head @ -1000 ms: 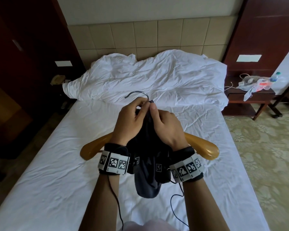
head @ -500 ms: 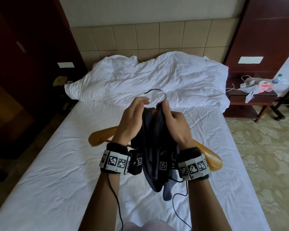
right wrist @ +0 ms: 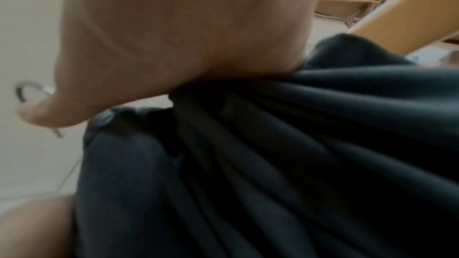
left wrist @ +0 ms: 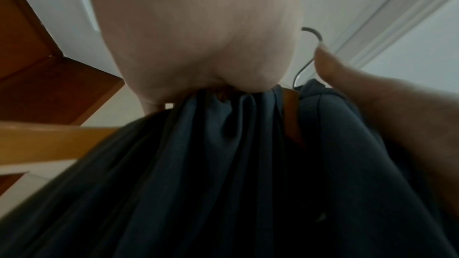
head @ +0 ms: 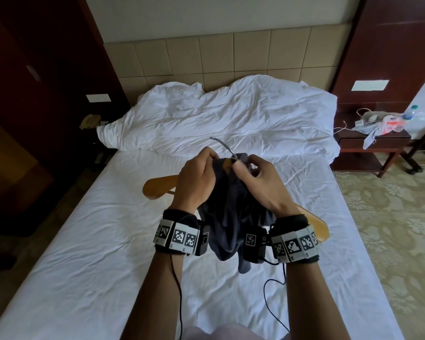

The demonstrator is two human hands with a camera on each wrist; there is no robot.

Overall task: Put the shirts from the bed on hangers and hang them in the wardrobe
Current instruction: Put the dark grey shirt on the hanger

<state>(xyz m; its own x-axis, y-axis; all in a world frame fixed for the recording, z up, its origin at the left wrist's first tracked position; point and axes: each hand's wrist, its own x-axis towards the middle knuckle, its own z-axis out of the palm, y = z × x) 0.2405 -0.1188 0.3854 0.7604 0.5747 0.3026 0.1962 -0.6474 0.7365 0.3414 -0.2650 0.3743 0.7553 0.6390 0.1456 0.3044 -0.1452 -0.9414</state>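
Both hands (head: 231, 177) bunch soft dark shirt (head: 231, 217) over curved wooden hanger (head: 160, 187).

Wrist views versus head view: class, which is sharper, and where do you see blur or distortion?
Head view: sharpest, the bed bright, the left side of the room dark, straight edges bowed by the wide lens. Left wrist view: soft, the shirt dim, the left hand pale and close. Right wrist view: blurriest, the hook smeared.

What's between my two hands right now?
Head view: the bunched dark shirt and the hanger neck with its hook, between left hand and right hand.
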